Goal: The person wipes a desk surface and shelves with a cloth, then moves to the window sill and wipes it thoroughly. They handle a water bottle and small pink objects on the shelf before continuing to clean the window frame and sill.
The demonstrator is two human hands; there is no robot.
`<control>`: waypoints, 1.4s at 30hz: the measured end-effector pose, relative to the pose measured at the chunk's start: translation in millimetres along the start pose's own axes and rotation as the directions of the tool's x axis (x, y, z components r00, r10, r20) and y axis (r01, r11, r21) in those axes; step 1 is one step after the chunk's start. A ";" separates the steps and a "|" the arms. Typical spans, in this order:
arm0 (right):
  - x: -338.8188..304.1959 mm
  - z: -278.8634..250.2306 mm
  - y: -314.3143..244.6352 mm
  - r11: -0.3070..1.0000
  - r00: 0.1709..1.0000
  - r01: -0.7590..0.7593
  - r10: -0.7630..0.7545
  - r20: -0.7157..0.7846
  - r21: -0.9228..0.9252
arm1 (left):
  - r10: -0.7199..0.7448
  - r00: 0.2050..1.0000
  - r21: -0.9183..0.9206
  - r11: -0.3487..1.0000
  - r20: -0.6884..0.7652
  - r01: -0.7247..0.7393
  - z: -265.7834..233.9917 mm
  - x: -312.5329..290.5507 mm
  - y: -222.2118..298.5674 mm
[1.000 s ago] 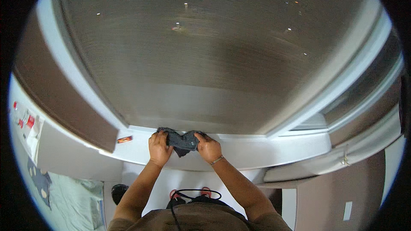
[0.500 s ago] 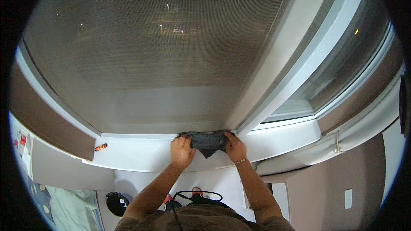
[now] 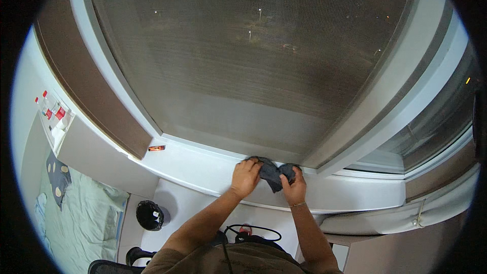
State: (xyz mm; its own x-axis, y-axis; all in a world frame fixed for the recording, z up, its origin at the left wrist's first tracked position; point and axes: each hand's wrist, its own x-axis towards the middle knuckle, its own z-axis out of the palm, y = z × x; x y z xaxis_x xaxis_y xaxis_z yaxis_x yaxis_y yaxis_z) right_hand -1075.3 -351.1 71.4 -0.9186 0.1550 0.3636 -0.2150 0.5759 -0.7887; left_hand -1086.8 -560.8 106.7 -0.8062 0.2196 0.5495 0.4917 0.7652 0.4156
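A dark grey cloth (image 3: pixel 270 171) lies bunched on the white windowsill (image 3: pixel 195 171), against the foot of the window frame. My left hand (image 3: pixel 246 177) grips the cloth's left end, fingers curled over it. At the other end, my right hand (image 3: pixel 294 186) pinches a gathered fold between thumb and fingers. One corner of the cloth hangs down between the two hands. Above it rises a large window with a mesh screen (image 3: pixel 243 81), dark outside with scattered lights.
A small orange-and-black packet (image 3: pixel 157 148) lies on the sill's left part. On the left stand bottles with red caps (image 3: pixel 49 102), a bed with a green sheet (image 3: pixel 91 208) and a black waste bin (image 3: pixel 149 215). A tied curtain (image 3: pixel 375 222) hangs at right.
The view has turned leftward, bringing more of the bed and bin in. The cloth, stretched wide between my hands before, is now bunched, with its right end gathered up in my right hand.
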 end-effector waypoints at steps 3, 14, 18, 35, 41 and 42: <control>3.4 20.0 -5.7 0.998 0.999 0.052 -0.053 -0.006 -0.041 | 0.002 1.000 0.006 1.000 -0.025 -0.002 -18.1 -4.9 -25.2; 2.5 84.2 -60.9 0.992 0.990 0.110 -0.103 0.096 -0.065 | -0.016 0.983 0.009 1.000 -0.185 0.018 -53.7 -16.1 -90.4; 0.0 129.4 -77.7 0.988 0.981 0.150 -0.147 0.126 -0.020 | -0.103 0.973 -0.042 0.994 -0.208 0.097 -83.9 -27.6 -124.0; 5.2 285.4 -252.9 0.942 0.930 0.065 -0.177 0.323 0.328 | -0.660 0.746 -0.594 0.634 -0.083 0.495 -225.5 -85.8 -311.6; 3.0 295.4 -233.4 0.926 0.933 -0.040 -0.100 0.346 0.376 | -0.671 0.737 -0.706 0.483 0.081 0.518 -238.9 -77.0 -308.8; 0.3 295.9 -230.5 0.923 0.933 -0.062 -0.082 0.351 0.380 | -0.670 0.737 -0.707 0.479 0.089 0.520 -239.9 -76.2 -308.3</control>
State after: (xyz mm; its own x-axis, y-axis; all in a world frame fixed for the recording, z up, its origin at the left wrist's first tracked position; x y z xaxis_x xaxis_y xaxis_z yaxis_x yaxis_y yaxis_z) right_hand -1124.2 -721.3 106.6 -0.9556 -0.1848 0.2297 -0.2675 0.2165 -0.9389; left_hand -1098.0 -958.7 110.5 -0.9529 -0.2968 0.0619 0.0485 0.0524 0.9974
